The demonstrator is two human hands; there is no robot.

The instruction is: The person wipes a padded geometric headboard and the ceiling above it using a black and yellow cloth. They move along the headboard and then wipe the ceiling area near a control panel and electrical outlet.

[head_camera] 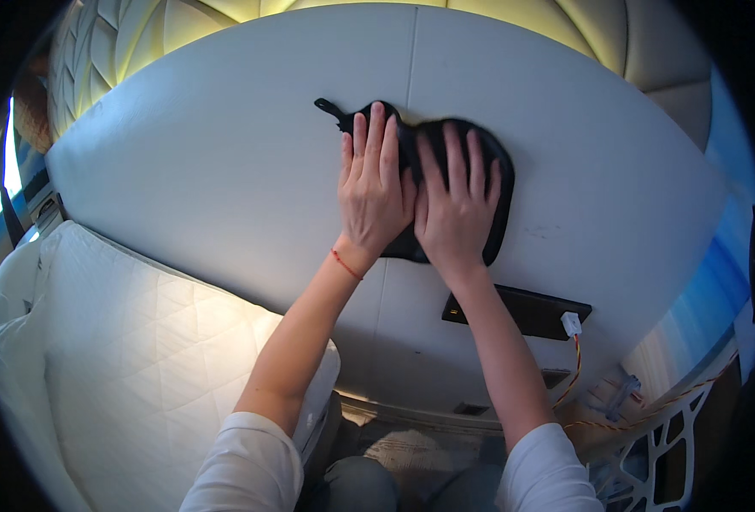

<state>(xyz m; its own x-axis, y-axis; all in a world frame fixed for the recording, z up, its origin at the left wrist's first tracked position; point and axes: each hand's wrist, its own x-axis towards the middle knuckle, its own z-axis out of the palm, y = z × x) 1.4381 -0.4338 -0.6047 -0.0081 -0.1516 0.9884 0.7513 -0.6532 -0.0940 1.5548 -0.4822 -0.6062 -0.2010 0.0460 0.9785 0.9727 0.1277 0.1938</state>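
Note:
A black fabric piece [504, 182] with a thick bound edge and a small loop at its upper left lies flat against a pale grey padded panel [223, 166]. My left hand [374, 198] rests palm down on its left part, with straight fingers slightly spread and a thin red cord around the wrist. Beside it, my right hand [455, 221] presses flat on the right part, its fingers spread and a little blurred. The two thumbs are close together. Both palms and the fabric beneath them are hidden.
A white quilted mattress [159, 358] lies at the left. Below my right hand is a black socket strip [518, 310] with a white plug [570, 324] and twisted cable [576, 371]. Tufted cream upholstery [179, 25] curves behind the panel. White openwork lattice [662, 441] stands lower right.

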